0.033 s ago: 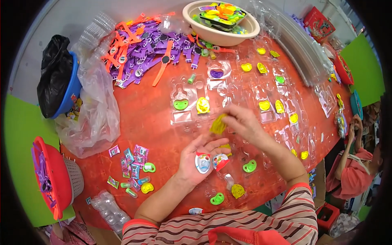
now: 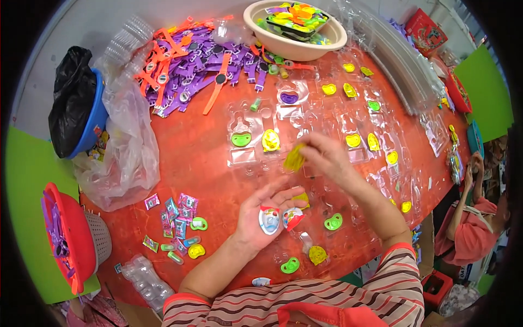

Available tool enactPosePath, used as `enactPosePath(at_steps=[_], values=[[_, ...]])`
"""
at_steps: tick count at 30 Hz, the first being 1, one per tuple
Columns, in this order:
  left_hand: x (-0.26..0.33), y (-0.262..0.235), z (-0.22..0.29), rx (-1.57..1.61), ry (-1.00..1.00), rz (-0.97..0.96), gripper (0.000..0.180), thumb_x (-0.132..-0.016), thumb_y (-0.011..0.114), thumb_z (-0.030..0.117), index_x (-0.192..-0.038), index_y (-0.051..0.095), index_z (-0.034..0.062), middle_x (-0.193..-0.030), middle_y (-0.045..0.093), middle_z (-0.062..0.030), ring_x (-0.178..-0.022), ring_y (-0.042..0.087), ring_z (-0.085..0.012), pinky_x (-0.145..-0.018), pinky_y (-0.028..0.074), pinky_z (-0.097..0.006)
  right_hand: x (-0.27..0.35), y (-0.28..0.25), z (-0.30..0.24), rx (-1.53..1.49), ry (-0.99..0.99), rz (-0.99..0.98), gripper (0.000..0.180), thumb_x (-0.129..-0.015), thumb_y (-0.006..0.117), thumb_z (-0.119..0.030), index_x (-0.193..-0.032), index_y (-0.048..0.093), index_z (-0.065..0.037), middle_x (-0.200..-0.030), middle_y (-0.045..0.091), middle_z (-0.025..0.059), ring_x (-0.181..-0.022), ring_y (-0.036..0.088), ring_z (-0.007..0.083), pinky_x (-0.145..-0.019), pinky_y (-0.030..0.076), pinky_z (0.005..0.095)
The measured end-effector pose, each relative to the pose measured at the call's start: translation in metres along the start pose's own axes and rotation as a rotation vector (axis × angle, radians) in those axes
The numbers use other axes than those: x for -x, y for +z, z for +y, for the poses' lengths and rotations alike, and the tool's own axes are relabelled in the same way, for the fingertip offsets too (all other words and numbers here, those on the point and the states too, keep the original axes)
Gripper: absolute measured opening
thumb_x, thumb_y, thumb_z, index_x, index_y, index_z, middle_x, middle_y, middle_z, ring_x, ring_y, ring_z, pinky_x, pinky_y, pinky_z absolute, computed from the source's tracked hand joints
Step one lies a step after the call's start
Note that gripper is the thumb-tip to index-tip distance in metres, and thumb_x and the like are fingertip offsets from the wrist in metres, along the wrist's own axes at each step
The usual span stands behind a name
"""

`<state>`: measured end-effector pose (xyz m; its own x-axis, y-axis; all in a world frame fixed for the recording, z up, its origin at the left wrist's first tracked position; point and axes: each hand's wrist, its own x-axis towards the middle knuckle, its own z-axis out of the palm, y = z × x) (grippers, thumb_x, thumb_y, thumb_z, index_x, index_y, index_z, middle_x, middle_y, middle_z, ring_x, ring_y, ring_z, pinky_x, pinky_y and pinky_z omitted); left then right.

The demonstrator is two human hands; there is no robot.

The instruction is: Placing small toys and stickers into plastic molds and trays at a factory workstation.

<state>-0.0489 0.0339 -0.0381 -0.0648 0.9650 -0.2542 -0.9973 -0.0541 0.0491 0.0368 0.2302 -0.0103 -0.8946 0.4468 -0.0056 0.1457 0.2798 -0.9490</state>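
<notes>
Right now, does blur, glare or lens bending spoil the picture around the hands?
In the head view, the right hand and the yellow piece it holds look slightly smeared; in the head view, pale glare streaks the clear trays; in the head view, edges of the red tabletop bend, while the left hand looks sharper.

Our left forearm [image 2: 218,265]: bare, rising from seven o'clock. Our left hand [image 2: 251,213]: palm up, fingers spread loosely toward two o'clock. Our right forearm [image 2: 378,215]: bare, entering from four o'clock. Our right hand [image 2: 328,158]: raised, thumb and fingers pinched together, pointing toward ten o'clock.
</notes>
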Motion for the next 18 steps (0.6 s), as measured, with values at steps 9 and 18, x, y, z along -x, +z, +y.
enactPosePath(at_steps=[9, 18], values=[[0.062, -0.017, -0.010, -0.086, -0.057, 0.110, 0.061, -0.073, 0.048, -0.004, -0.133, 0.045, 0.0047, -0.131, 0.048, -0.0253, -0.113, 0.053, -0.0391, -0.093, 0.048, -0.046, -0.080, -0.103, 0.067, 0.831, -0.179, 0.448, 0.016, -0.088, 0.053, -0.015, -0.098, 0.059, -0.003, -0.093, 0.062, 0.0164, -0.089, 0.059, 0.0359, -0.076, 0.048, 0.0430], [0.032, -0.004, 0.014, -0.137, 0.151, 0.068, 0.062, -0.068, 0.049, -0.009, -0.129, 0.048, 0.0040, -0.124, 0.053, -0.0245, -0.104, 0.058, -0.0361, -0.085, 0.053, -0.043, -0.114, -0.089, 0.082, 1.000, -0.109, 0.326, 0.025, -0.087, 0.054, -0.019, -0.108, 0.060, -0.008, -0.100, 0.058, 0.0154, -0.094, 0.059, 0.0350, -0.081, 0.048, 0.0450]])
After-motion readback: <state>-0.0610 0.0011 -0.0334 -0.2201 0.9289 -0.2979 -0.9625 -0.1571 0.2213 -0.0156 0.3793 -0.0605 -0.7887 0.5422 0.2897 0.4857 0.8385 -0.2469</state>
